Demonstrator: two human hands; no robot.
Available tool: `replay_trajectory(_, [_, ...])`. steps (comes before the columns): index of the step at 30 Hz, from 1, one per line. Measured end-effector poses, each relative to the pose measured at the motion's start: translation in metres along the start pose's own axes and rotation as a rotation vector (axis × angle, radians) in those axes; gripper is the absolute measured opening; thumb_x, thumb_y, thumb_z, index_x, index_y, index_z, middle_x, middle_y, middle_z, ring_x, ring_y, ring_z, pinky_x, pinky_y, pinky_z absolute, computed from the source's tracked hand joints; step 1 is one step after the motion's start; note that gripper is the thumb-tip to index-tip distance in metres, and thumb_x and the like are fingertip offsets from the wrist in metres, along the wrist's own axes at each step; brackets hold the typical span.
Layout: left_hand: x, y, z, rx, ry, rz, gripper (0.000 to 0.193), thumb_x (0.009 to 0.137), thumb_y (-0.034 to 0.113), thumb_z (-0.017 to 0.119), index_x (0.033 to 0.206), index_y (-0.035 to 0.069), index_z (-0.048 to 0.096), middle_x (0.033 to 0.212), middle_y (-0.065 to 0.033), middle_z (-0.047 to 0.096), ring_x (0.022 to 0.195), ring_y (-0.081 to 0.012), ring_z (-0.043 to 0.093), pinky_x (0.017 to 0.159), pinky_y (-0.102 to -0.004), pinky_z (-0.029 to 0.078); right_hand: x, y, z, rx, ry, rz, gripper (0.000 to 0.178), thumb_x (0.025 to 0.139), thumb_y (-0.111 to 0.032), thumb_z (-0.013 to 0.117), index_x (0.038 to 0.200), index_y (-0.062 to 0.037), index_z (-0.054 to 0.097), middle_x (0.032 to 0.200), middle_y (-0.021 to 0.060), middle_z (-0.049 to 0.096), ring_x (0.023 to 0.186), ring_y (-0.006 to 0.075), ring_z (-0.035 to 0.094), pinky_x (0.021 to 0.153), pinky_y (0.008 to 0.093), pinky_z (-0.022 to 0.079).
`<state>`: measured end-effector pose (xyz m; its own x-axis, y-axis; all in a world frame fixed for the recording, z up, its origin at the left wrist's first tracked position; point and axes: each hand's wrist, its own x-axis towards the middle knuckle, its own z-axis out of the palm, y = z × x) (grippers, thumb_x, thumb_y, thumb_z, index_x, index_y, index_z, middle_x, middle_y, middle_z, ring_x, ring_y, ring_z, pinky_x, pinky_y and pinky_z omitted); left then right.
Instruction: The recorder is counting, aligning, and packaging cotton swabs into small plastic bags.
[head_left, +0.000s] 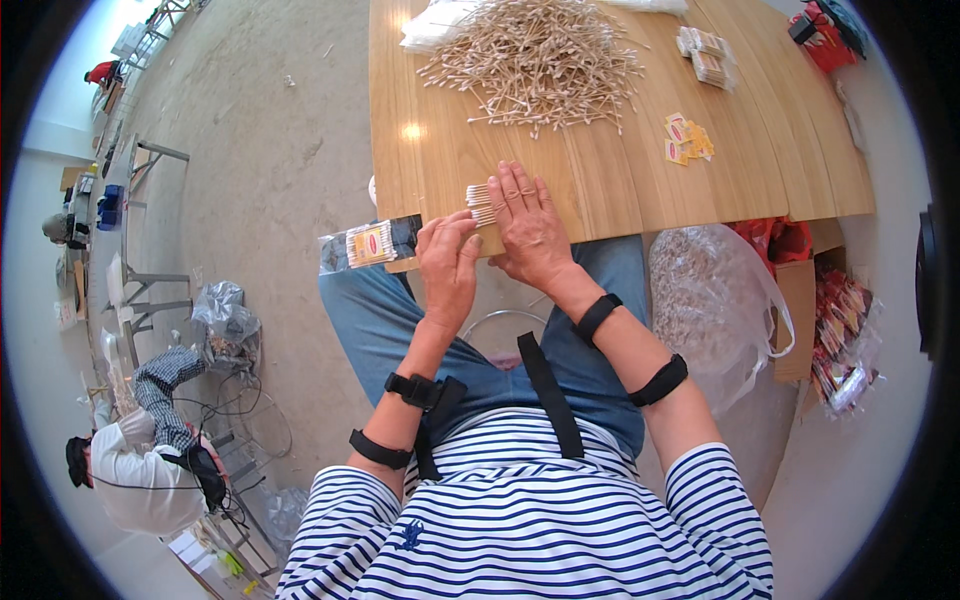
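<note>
At the near edge of the wooden table lies a small neat row of cotton swabs (pixel 480 203), white-tipped and side by side. My right hand (pixel 530 235) rests flat over the right end of the row, its fingers stretched out. From the left, my left hand (pixel 447 268) touches the row's near side with bent fingertips, thumb apart from them, holding nothing that I can see. Beside my left hand, a clear pack of swabs with a yellow card (pixel 370 243) lies on a dark flat piece (pixel 405 232) at the table's corner. The swabs' right ends are hidden under my right fingers.
A large heap of loose swabs (pixel 540 65) covers the far middle of the table (pixel 610 170). Yellow cards (pixel 688 138) and filled packs (pixel 707 58) lie to the right. A bulging clear bag (pixel 705 310) stands by my right leg. Another person (pixel 150 460) sits at far left.
</note>
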<state>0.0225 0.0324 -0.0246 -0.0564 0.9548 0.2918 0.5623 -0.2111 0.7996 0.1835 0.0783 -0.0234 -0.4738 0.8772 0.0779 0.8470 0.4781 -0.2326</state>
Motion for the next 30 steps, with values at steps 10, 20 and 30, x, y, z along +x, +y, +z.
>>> replay_trajectory(10, [0.006,0.004,0.005,0.119,-0.02,0.026,0.023,0.093,0.009,0.063,0.114,0.003,0.068,0.133,-0.0117,0.066,0.128,-0.0316,0.052,0.113,-0.0424,0.033,0.0,0.0,0.0,-0.026,-0.004,-0.003,0.114,0.065,-0.044,0.088,0.155,0.0003,0.032,0.164,0.0202,0.026,0.155,0.0342,0.02,0.127,0.0489,0.015])
replay_trajectory(20, [0.008,0.006,0.003,0.114,-0.043,0.029,0.022,0.093,0.01,0.062,0.113,0.004,0.068,0.127,-0.0095,0.067,0.126,-0.0311,0.052,0.112,-0.0429,0.032,0.0,0.001,0.001,-0.013,0.004,-0.008,0.112,0.065,-0.041,0.088,0.154,0.0006,0.033,0.163,0.0207,0.027,0.155,0.0346,0.02,0.127,0.049,0.015])
replay_trajectory(30, [0.011,0.005,0.006,0.152,0.002,0.028,0.023,0.092,0.012,0.064,0.113,0.003,0.068,0.131,-0.0122,0.066,0.126,-0.0334,0.05,0.112,-0.0439,0.031,0.0,0.0,0.001,-0.002,0.011,-0.006,0.114,0.065,-0.042,0.089,0.154,0.0005,0.033,0.163,0.0203,0.027,0.155,0.0344,0.02,0.126,0.0489,0.016])
